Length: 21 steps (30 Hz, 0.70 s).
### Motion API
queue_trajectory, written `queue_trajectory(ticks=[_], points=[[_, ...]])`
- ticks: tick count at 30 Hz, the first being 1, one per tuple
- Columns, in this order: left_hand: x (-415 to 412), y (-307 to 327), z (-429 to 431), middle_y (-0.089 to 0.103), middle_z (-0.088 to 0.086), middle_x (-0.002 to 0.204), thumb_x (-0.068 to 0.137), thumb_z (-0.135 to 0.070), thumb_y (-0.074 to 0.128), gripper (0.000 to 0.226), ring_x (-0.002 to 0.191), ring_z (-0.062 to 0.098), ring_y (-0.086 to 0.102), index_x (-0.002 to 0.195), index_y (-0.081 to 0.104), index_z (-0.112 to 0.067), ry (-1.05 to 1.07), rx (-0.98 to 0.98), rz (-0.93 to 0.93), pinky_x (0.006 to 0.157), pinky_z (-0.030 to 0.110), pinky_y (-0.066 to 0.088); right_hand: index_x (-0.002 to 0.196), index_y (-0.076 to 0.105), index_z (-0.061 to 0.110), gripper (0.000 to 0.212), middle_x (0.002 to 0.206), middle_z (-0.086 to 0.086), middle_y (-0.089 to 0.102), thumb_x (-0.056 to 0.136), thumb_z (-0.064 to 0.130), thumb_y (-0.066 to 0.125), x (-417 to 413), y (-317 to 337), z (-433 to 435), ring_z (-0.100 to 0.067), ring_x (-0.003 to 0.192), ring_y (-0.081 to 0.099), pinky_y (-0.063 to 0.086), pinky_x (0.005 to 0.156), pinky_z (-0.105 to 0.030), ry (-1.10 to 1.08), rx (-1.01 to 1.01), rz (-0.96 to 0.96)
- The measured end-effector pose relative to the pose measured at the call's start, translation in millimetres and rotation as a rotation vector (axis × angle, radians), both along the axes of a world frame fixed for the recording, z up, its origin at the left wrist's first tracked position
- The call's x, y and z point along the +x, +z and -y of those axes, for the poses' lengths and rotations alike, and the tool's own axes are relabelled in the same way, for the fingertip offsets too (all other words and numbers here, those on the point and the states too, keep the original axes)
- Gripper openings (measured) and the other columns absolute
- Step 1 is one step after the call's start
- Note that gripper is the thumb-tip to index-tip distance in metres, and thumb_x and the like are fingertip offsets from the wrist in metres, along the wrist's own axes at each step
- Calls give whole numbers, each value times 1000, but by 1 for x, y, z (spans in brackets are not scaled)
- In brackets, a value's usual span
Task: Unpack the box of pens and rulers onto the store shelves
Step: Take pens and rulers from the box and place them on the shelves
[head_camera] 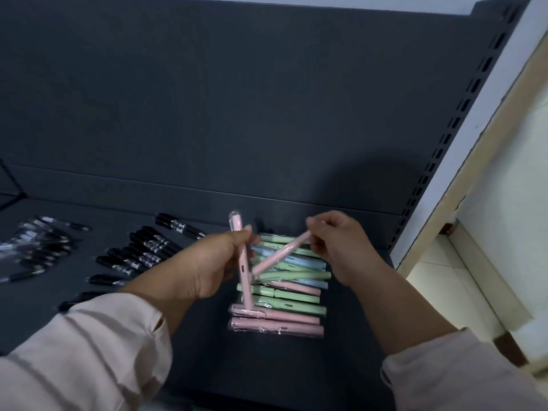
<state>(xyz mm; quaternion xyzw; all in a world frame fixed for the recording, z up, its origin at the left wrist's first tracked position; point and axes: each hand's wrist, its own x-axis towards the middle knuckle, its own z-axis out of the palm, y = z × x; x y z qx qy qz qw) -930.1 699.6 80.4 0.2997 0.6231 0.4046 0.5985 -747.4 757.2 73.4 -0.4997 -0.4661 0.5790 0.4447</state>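
My left hand (207, 262) grips a pink wrapped pen (243, 271) that stands nearly upright, its lower end down among the pile. My right hand (341, 247) pinches the top end of a second pink pen (280, 256), which slants down to the left. Both hands hover over a pile of pastel pens (284, 295), green, blue and pink in clear wrappers, lying crosswise on the dark shelf (296, 366).
Black pens (142, 253) lie in rows on the shelf to the left, with more blurred ones (38, 247) at the far left. The dark back panel (237, 99) rises behind. A slotted upright (462, 114) and a pale wall bound the right side.
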Motion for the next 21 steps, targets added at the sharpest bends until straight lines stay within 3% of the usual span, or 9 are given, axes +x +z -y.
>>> queue_trajectory(ticks=[4,9,12,15,18,21], points=[[-6,-3,-2,41,-1,63,94,-36,51,30,61,12,36,110,63,-14,119,-10,60,57,23,31,82,57,6,9,74,-7,58,91,2,59,11,-8,-4,-14,66,57,54,62,-23,-106,-121,-245],[2,-4,1,52,6,71,93,-12,55,6,63,16,53,88,55,-10,160,19,245,52,27,57,83,58,2,13,77,-11,61,90,-8,54,2,-14,8,-16,69,61,57,60,-21,-55,-208,-428],[8,-3,1,59,10,77,91,-1,55,9,66,21,63,86,55,-8,199,60,346,57,35,60,83,58,4,14,75,-11,64,89,-8,55,-7,-16,15,-17,66,63,57,58,-23,7,-210,-405],[13,0,2,62,10,81,89,-2,58,8,60,19,67,92,57,-9,231,93,443,51,29,58,84,59,10,14,83,-10,67,87,-4,60,-12,-20,19,-21,74,64,55,60,-28,44,-185,-277],[16,3,3,64,10,84,89,-3,58,9,69,22,67,88,58,-12,259,121,486,54,31,59,88,60,10,11,87,-9,65,88,-1,60,-12,-22,22,-22,78,65,58,64,-33,52,-205,-253],[20,1,4,64,9,78,89,-3,58,9,57,18,68,91,57,-11,289,135,489,52,29,58,92,61,10,5,87,-6,64,91,5,60,-10,-19,25,-18,77,65,57,59,-29,96,-221,-238]])
